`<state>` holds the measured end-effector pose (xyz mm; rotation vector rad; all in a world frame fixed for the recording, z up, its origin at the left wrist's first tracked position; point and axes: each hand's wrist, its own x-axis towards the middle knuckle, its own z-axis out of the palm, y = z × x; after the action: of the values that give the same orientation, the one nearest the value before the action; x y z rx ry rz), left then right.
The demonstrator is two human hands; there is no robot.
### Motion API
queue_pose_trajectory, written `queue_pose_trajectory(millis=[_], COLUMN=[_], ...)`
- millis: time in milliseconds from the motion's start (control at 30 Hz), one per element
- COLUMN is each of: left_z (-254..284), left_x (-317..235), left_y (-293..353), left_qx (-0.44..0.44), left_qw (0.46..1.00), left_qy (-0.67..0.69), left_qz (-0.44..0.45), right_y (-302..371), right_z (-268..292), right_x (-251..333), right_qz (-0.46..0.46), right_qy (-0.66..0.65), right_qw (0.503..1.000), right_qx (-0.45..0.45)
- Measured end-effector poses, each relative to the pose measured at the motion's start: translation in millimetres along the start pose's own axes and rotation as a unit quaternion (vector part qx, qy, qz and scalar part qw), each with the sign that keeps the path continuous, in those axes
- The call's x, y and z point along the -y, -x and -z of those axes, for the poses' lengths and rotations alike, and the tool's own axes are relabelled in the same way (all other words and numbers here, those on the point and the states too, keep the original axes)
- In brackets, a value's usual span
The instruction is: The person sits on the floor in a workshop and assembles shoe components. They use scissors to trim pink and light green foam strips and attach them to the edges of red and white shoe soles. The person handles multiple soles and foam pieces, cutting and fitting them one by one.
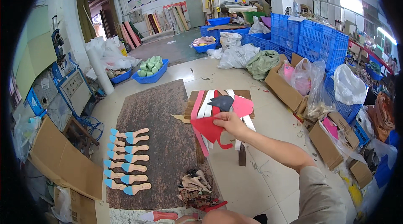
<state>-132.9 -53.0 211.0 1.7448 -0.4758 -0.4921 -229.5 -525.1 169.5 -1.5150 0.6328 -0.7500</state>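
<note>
My right hand (231,124) reaches forward over a small wooden bench (194,98), thumb and fingers pinched on a red cut piece of thin sheet material (206,130). The piece hangs with a narrow curled tail at its lower end. Beneath and beyond it, white strips (205,110), a pink strip (199,138), a pink cut piece (242,106) and a dark grey cut piece (221,102) lie on the bench. At the lower edge a red-and-white sole-shaped piece (164,215) meets a skin-coloured patch, perhaps my left hand; its fingers are not discernible.
Beige insoles with blue ends (136,158) lie in rows on a worn brown board (161,110) at left. Scraps (195,182) are heaped near my legs. Cardboard boxes (285,83), blue crates (321,41) and bags line the right. A blue basin (151,75) stands ahead left.
</note>
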Motion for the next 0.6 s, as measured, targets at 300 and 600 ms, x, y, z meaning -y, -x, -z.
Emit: queue_pose_trajectory(millis=[300,600], left_z=[-113,-258], left_x=[27,-14], left_y=[-114,-198], left_qx=[0.034,0.314], left_qw=[0.935,0.902], left_qy=[-0.276,0.222], left_qz=[-0.219,0.194], right_y=[22,26], right_z=[-11,6], right_x=[27,-19], right_qz=[0.079,-0.022], right_qy=[0.094,0.036], right_qw=[0.992,0.995], right_qx=[0.041,0.087])
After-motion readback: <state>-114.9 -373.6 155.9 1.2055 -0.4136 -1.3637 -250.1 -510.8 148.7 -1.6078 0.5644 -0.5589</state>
